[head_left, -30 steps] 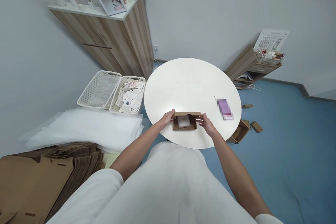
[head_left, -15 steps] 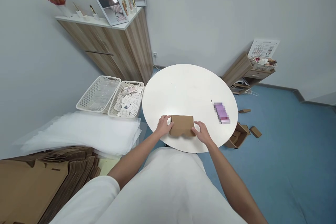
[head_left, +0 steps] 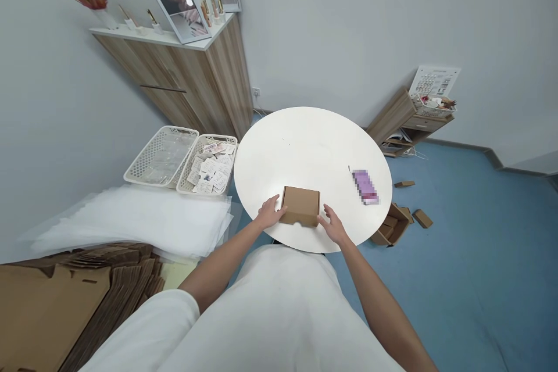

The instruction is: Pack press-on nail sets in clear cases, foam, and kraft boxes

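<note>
A small closed brown cardboard box [head_left: 300,204] lies near the front edge of the round white table [head_left: 305,139]. At its left side is my left hand [head_left: 269,213], fingers spread and the thumb against the box's front left corner. My right hand [head_left: 332,225] is at the right side, its thumb at the front right corner and its other fingers held off the cardboard. Neither hand is wrapped round the box; both are open. A half-round notch shows in the front face.
On the table's right lies a blurred purple item [head_left: 365,186]. To the left are a basket of printed cards [head_left: 209,168], a basket of clear plastic pieces [head_left: 163,157], white sheets [head_left: 135,215] and flat cardboard [head_left: 52,308]. An open carton [head_left: 394,226] stands on the floor.
The box's top and front face show more evenly, with the front notch plainer. My fingers have loosened slightly from its sides. The whole view has shifted a little.
</note>
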`<action>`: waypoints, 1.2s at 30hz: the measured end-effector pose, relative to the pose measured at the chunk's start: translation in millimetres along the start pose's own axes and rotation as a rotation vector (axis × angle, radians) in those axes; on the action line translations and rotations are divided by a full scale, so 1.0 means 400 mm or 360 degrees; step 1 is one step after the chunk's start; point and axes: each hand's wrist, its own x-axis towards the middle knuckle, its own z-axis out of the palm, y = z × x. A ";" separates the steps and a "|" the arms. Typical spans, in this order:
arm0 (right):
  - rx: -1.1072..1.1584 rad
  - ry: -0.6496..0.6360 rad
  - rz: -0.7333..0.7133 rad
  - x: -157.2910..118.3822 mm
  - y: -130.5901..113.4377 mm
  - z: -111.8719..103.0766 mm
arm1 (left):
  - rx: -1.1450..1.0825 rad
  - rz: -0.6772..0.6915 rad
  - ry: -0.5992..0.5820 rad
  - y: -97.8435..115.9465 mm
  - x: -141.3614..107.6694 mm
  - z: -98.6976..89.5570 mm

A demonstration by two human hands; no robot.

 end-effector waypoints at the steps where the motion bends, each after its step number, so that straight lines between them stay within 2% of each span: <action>1: 0.0052 -0.0011 0.0012 -0.005 0.007 0.004 | -0.0117 0.0016 -0.0041 -0.008 -0.007 0.002; 4: 0.0152 -0.0075 -0.0058 -0.014 0.014 0.018 | -0.0374 0.0245 -0.0141 -0.015 -0.025 0.010; 7: 0.0219 -0.0005 -0.0169 -0.009 -0.007 0.013 | -0.0366 0.0430 -0.0032 0.002 -0.028 0.004; 10: 0.0237 0.0081 -0.0212 0.002 -0.045 -0.019 | -0.0212 0.0436 0.0086 0.023 -0.015 -0.014; 15: 0.0118 0.0099 -0.0163 0.024 -0.096 -0.067 | 0.0068 0.0444 0.0042 0.053 0.024 -0.034; 21: -0.0058 0.0123 -0.0125 0.054 -0.117 -0.069 | 0.0279 0.0263 0.0134 0.087 0.051 -0.038; 24: -0.0110 0.0192 -0.0131 0.068 -0.127 -0.070 | 0.0341 0.0243 0.0148 0.101 0.056 -0.046; 31: 0.0115 0.0141 -0.0014 0.087 -0.135 -0.067 | 0.0268 0.0362 0.0214 0.109 0.060 -0.060; 36: 0.0188 0.0095 0.0012 0.067 -0.128 -0.066 | 0.0095 0.0392 0.0174 0.094 0.050 -0.071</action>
